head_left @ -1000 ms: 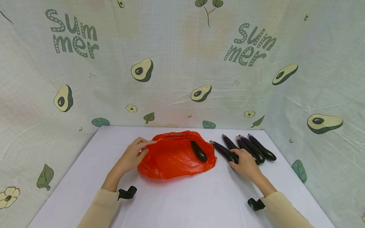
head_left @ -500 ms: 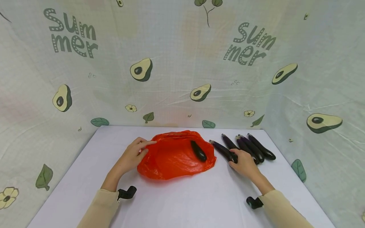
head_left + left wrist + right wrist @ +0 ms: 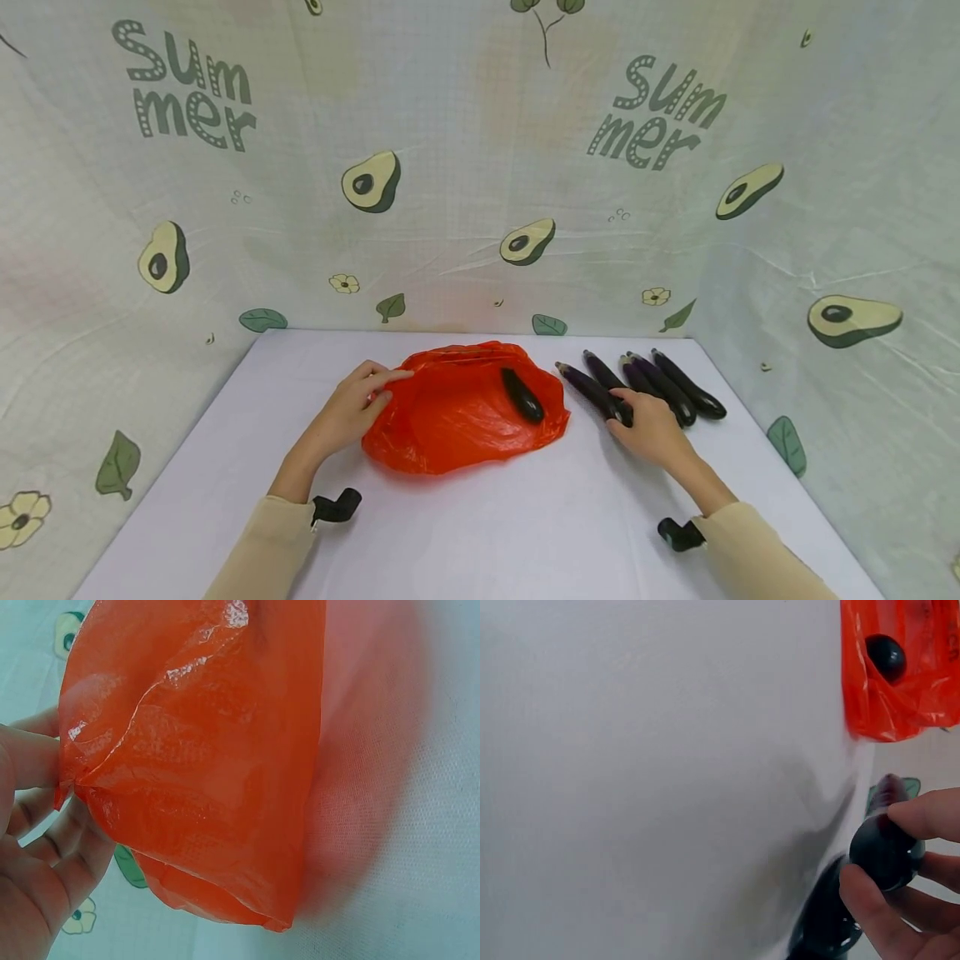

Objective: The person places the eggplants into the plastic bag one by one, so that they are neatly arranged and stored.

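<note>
At the left edge of a red plastic bag [image 3: 457, 417], my left hand [image 3: 352, 408] pinches the film; in the left wrist view the fingers [image 3: 37, 757] meet a gathered corner of the bag [image 3: 195, 765]. One dark eggplant [image 3: 522, 397] lies in the bag toward its right side. To the right of the bag, my right hand [image 3: 651, 425] grips the near, rounded end of another eggplant [image 3: 588, 390]. The right wrist view shows thumb and fingers round that end of the held eggplant [image 3: 885, 851], with another eggplant [image 3: 829, 915] close below.
Several more eggplants [image 3: 692, 387] lie side by side at the back right of the white table [image 3: 480, 533]. A patterned cloth [image 3: 450, 275] stands behind the table and along both sides.
The eggplant in my right hand has shifted slightly to the right and away from me, and that hand has moved a little with it. My left hand and the bag look almost unchanged.
</note>
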Demonstrator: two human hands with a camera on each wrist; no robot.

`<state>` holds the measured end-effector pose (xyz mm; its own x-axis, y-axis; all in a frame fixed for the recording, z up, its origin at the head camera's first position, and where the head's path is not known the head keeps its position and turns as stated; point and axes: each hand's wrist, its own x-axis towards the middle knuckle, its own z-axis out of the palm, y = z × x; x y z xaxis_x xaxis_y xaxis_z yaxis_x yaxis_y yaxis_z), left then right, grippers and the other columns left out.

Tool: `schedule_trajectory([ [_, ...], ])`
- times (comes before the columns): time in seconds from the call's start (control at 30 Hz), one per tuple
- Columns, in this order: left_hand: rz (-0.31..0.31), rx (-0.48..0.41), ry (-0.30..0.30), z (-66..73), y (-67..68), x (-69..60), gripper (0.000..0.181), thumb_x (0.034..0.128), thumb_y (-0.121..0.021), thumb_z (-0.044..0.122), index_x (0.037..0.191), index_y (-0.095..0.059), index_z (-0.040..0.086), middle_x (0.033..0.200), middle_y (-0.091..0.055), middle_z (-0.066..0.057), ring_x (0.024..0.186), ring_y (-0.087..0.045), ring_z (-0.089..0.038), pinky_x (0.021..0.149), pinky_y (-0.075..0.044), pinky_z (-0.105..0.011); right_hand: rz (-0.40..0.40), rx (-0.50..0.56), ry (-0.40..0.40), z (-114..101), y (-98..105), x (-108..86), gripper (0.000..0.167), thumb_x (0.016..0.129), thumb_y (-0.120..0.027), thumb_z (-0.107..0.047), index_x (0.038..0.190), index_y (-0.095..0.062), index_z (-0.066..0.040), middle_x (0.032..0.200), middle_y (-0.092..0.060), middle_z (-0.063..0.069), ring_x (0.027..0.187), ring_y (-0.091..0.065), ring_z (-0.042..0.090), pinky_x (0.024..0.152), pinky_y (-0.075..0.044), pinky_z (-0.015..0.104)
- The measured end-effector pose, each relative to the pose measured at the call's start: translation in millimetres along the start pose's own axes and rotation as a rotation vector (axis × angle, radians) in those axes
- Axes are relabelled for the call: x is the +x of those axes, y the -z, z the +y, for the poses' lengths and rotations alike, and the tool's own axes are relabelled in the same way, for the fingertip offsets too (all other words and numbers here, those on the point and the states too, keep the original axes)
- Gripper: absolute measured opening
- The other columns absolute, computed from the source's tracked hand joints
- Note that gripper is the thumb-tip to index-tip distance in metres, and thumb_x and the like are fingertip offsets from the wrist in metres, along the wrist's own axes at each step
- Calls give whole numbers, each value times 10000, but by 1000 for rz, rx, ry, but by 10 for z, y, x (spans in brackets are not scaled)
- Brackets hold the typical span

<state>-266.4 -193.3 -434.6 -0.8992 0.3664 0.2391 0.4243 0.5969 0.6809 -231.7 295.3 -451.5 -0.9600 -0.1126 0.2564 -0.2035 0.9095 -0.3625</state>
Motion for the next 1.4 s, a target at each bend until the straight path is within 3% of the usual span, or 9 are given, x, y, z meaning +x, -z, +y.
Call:
schedule_trajectory([
  [0.07,1,4,-4,7,-1,2,447,1046,-614,6,1433,-681,220,1232,-581,-33,1117,-584,-238,880,-609,-352,8,-2,14,-39,92,-27,519,868,-823,-106,1335,-668,58,1196,-726,285,1076,-703,437,897,-564,611],
  [0.17,1,11,-6,21,-1,4,445,1048,-614,10,1434,-679,220,1231,-582,-32,1115,-581,-234,881,-606,-350,16,-11,34,-92,230,-62,521,873,-827,-111,1339,-667,56,1191,-730,261,918,-679,331,794,-570,519],
  [0.3,0,7,2,24,-6,5,444,1052,-615,23,1436,-677,237,1235,-581,-24,1126,-579,-228,890,-610,-353,24,-29,54,-175,388,-113,526,877,-834,-127,1345,-668,45,1039,-732,164,741,-524,195,652,-460,369],
  [0.4,0,-2,9,20,-12,0,445,1053,-618,30,1437,-676,247,1238,-579,-22,1133,-579,-229,891,-615,-357,26,-35,62,-261,477,-161,523,887,-837,-138,1356,-670,23,973,-704,107,722,-499,168,625,-430,328],
  [0.6,0,-4,8,11,-20,-9,454,1051,-620,27,1442,-672,251,1238,-580,-22,1124,-581,-232,878,-615,-346,28,10,106,-473,560,-267,518,881,-852,-129,1357,-684,-16,1119,-734,140,782,-595,168,641,-530,298],
  [0.73,-2,3,5,25,-17,-6,453,1053,-619,32,1447,-666,250,1238,-580,-21,1119,-582,-232,880,-612,-352,27,36,149,-607,569,-312,511,873,-860,-119,1349,-695,-37,1107,-740,110,796,-617,137,655,-557,269],
  [0.93,0,-2,4,32,-17,-1,455,1053,-617,30,1452,-662,244,1237,-578,-24,1116,-582,-232,880,-613,-353,2,74,160,-757,482,-315,501,862,-867,-97,1333,-707,-45,1111,-743,90,780,-598,105,626,-536,237],
  [1.17,-3,1,1,29,-14,7,459,1054,-622,36,1453,-659,260,1230,-574,-14,1088,-581,-226,871,-600,-323,-42,87,122,-866,193,-217,481,872,-868,-122,1327,-719,-73,1088,-738,71,781,-590,123,658,-537,230],
  [1.4,-5,5,-1,42,-2,4,462,1053,-624,34,1451,-661,264,1231,-577,-14,1092,-584,-223,867,-599,-310,-76,99,51,-998,-102,-59,499,882,-854,-150,1345,-703,-40,1167,-740,128,908,-642,228,796,-617,381],
])
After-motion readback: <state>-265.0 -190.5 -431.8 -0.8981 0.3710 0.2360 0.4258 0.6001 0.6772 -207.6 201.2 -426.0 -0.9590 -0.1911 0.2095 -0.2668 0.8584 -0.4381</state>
